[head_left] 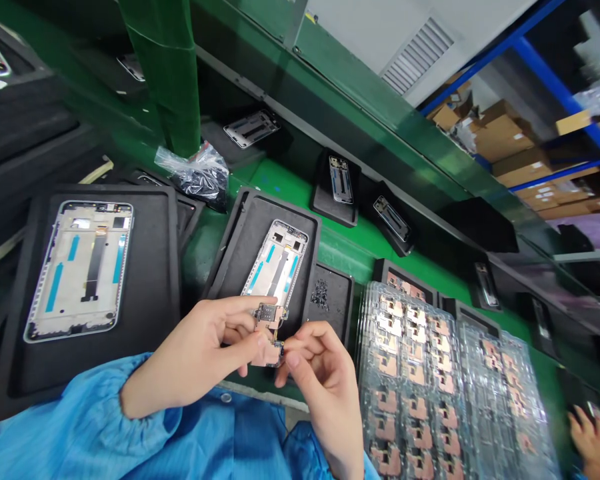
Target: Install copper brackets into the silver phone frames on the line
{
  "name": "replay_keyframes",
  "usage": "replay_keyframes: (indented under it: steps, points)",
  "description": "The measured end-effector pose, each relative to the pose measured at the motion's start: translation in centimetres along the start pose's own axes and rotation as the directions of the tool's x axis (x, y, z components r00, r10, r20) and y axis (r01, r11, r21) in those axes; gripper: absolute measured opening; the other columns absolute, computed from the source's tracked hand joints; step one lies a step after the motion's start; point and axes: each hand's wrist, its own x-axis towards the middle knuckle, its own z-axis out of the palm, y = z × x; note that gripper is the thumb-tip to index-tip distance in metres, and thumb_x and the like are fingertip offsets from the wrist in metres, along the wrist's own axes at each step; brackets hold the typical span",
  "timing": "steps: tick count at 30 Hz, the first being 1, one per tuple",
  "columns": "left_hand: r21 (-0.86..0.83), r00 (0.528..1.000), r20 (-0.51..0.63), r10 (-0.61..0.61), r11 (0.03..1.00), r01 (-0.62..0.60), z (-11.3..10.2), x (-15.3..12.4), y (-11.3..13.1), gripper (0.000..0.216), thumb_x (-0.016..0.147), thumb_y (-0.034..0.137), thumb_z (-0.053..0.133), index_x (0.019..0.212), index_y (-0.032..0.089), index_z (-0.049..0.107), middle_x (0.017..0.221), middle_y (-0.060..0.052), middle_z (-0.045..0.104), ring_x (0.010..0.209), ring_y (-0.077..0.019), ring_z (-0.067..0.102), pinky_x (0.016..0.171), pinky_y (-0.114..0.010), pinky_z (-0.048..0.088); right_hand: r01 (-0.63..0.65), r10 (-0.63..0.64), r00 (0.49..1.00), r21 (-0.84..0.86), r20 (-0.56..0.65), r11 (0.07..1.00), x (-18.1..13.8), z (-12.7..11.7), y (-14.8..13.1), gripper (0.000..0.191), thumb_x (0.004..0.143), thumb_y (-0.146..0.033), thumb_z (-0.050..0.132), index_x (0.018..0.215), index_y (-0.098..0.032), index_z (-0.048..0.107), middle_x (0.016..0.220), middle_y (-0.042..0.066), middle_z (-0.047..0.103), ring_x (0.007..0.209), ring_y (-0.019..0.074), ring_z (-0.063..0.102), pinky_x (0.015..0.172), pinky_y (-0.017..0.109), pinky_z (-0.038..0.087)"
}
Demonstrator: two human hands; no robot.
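My left hand (200, 350) is closed on a phone circuit board (271, 317) with copper-coloured shields, its thumb lying across the lower part. My right hand (325, 377) is pinched at the board's lower right edge, by a small dark part (279, 349); what lies between its fingertips is too small to make out. Just beyond the board, a phone frame (280, 263) with blue strips and a dark ribbon cable rests tilted in a black foam tray (237, 257). Its lower end is hidden behind the board and my left hand.
Left, another phone frame (80, 267) lies in a black tray (153, 287). Clear plastic trays (397, 387) of copper-coloured boards are stacked at right. Small black pieces (320, 293) sit in a tray behind my right hand. A plastic bag (200, 173) stands behind. Another person's hand (593, 433) shows far right.
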Motion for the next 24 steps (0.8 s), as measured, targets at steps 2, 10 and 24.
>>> replay_keyframes:
  steps: [2,10,24]
  points:
    - [0.017,1.000,-0.006,0.002,1.000,-0.002,0.0,0.0,-0.1,0.052,0.095,0.033,0.068,0.142,0.014,0.059,0.086,-0.004,0.078,0.071,-0.0146,0.071,0.057,-0.019,0.055,0.007,-0.009,0.999,-0.039,-0.035,0.999,0.3,0.6,0.4,0.024,0.093,-0.035,0.076,0.095,-0.022,0.056,0.076,-0.003,0.065,0.058,0.0079,0.061,0.056,0.018,0.050]
    - [-0.286,1.000,0.017,0.023,0.958,-0.017,0.8,0.0,0.9,0.040,0.088,0.033,0.076,0.120,0.014,0.062,0.074,-0.004,0.074,0.063,-0.0145,0.065,0.058,-0.022,0.052,0.307,-0.314,0.949,-0.149,-0.030,0.940,-0.2,0.0,-0.3,0.028,0.095,-0.039,0.074,0.112,-0.026,0.056,0.082,-0.001,0.069,0.063,0.0116,0.066,0.060,0.022,0.055]
    - [0.797,0.833,0.005,0.553,0.501,-0.338,2.8,4.9,3.1,0.040,0.107,0.026,0.038,0.141,0.016,0.058,0.146,-0.017,0.060,0.142,-0.0353,0.050,0.117,-0.058,0.036,0.789,-0.701,0.509,-0.053,-0.499,0.611,3.2,-2.3,-2.1,0.034,0.093,-0.048,0.075,0.118,-0.027,0.067,0.110,0.006,0.077,0.102,0.0201,0.073,0.088,0.036,0.058]
